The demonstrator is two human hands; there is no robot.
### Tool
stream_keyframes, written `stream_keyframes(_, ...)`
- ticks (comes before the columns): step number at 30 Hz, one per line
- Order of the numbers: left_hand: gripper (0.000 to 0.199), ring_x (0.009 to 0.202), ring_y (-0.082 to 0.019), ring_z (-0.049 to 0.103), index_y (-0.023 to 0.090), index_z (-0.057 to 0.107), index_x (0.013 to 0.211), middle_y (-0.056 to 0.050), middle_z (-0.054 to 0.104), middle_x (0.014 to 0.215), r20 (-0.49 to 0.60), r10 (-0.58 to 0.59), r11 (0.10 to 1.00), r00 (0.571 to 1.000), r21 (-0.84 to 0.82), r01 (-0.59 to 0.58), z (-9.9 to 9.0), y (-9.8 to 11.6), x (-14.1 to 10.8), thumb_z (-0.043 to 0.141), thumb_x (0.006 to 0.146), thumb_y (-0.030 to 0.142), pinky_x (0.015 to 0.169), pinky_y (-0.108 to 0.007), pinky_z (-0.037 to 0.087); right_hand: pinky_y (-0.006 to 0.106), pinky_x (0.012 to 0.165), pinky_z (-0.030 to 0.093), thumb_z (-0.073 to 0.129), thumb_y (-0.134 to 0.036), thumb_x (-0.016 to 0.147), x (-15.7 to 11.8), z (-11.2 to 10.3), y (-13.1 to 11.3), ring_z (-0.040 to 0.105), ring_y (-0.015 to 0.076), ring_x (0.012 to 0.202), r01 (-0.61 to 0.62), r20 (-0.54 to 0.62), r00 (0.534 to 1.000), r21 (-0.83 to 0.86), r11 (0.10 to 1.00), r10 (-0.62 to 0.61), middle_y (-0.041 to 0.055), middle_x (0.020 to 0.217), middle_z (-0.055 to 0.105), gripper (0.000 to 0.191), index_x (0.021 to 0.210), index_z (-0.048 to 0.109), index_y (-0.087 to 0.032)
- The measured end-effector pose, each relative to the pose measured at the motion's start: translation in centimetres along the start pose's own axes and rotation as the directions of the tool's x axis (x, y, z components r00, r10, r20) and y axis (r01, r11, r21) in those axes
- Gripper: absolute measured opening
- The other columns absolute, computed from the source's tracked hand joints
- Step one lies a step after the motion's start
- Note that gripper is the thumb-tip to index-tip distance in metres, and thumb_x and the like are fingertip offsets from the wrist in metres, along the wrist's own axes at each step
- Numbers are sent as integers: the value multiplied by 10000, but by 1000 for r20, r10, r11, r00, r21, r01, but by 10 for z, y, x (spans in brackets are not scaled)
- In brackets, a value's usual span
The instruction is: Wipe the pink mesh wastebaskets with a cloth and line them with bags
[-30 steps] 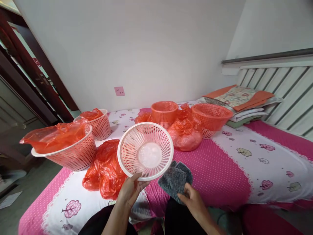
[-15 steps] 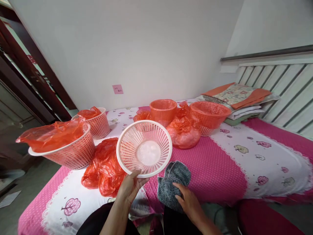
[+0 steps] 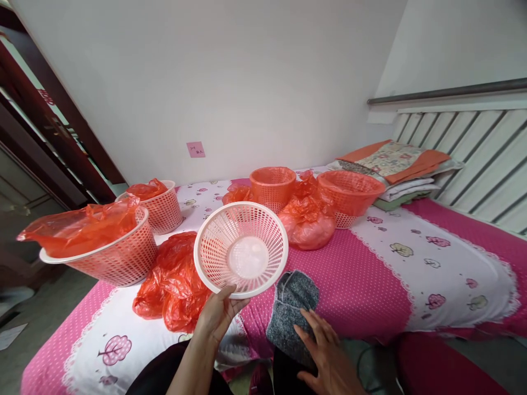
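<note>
My left hand grips the near rim of a white plastic basket, thumb inside and fingers beneath. The basket is tilted so its holed inside faces me, and nothing lies in it. A dark grey cloth drapes over the bed's front edge and my knee. Over its right side my right hand is open, fingers spread; whether the fingertips touch the cloth I cannot tell. Left of the basket lies a crumpled red plastic bag. Behind it to the right sits a filled, knotted red bag.
Two bag-lined baskets, a near one and a far one, stand at the left. Two more red-lined baskets stand by the wall. Folded bedding is stacked at the right near the bed rail. A dark red stool is at lower right.
My right hand has let go of the grey cloth and its fingers have spread, shifting slightly right and down. The left hand and basket stay almost the same; the view turned slightly.
</note>
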State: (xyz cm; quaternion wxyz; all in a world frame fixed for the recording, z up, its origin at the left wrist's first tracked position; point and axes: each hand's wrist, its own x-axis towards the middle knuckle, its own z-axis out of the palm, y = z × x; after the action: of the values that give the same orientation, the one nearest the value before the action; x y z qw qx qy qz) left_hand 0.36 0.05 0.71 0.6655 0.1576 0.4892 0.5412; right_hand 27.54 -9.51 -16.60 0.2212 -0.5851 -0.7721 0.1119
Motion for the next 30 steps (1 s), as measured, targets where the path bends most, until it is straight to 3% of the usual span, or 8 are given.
stream_keyframes(3, 150, 591, -197, 767, 80, 640, 954, -115, 799, 789, -6, 4, 1000, 1000, 0, -4, -1, 0, 0, 542, 934, -32, 586, -313, 678, 619, 1215, 373, 831, -146, 653, 4, 16, 4, 429, 434, 1498, 101, 25, 995, -37, 994, -100, 128, 1632, 484, 858, 1470, 614, -292)
stream_keyframes(8, 144, 590, -204, 770, 79, 636, 894, -117, 786, 773, -23, -1, 1000, 1000, 3, 1, -1, 0, 0, 554, 926, -35, 582, -310, 678, 507, 1186, 444, 645, -185, 916, 24, 19, 10, 635, 312, 1329, 172, -44, 985, 161, 972, -167, 68, 1311, 758, 371, 1259, 748, -284)
stream_keyframes(11, 141, 590, -205, 769, 80, 637, 915, -112, 785, 781, -23, 1, 1000, 1000, 1, -1, 0, 0, 0, 553, 927, -33, 577, -310, 675, 422, 1006, 569, 552, -423, 999, 57, 5, 22, 741, 297, 1115, -60, -105, 987, 442, 895, 118, 106, 1127, 806, 318, 1117, 781, -236)
stream_keyframes(14, 144, 600, -206, 772, 76, 645, 942, -114, 792, 798, -22, 2, 1000, 1000, 2, -2, 1, 0, 0, 546, 934, -28, 577, -310, 675, 423, 974, 573, 498, -618, 932, 99, -9, 53, 742, 320, 1074, -330, -89, 870, 625, 707, 484, 152, 1083, 800, 539, 1073, 768, -173)
stream_keyframes(19, 158, 586, -201, 767, 73, 651, 892, -123, 793, 777, -36, -11, 1000, 999, 17, 11, 3, 0, -2, 544, 932, -36, 578, -304, 672, 559, 1127, 438, 668, -646, 701, 142, -13, 100, 616, 435, 1293, -460, -101, 761, 611, 644, 640, 294, 1335, 678, 794, 1237, 677, -61)
stream_keyframes(21, 161, 580, -198, 763, 74, 653, 884, -126, 794, 773, -37, -9, 1000, 999, 24, 10, 4, -1, -2, 543, 935, -31, 575, -300, 669, 569, 1078, 475, 749, -590, 620, 145, -5, 103, 655, 451, 1227, -484, -49, 762, 620, 618, 646, 297, 1260, 716, 757, 1165, 702, -67)
stream_keyframes(26, 144, 601, -214, 771, 65, 662, 892, -147, 797, 790, -33, -1, 1000, 999, 29, 2, 6, -4, -2, 559, 926, -28, 574, -307, 667, 429, 759, 614, 799, -372, 545, 140, 21, 84, 776, 328, 793, -471, 129, 824, 699, 539, 552, 105, 829, 817, 331, 817, 742, -193)
stream_keyframes(30, 135, 608, -220, 775, 68, 651, 916, -154, 800, 806, -22, -4, 1000, 1000, 14, 4, 3, -5, -1, 559, 920, -31, 578, -318, 670, 397, 710, 628, 717, -412, 646, 139, 12, 79, 788, 305, 786, -418, 112, 836, 764, 491, 538, 107, 890, 826, 388, 944, 752, -166)
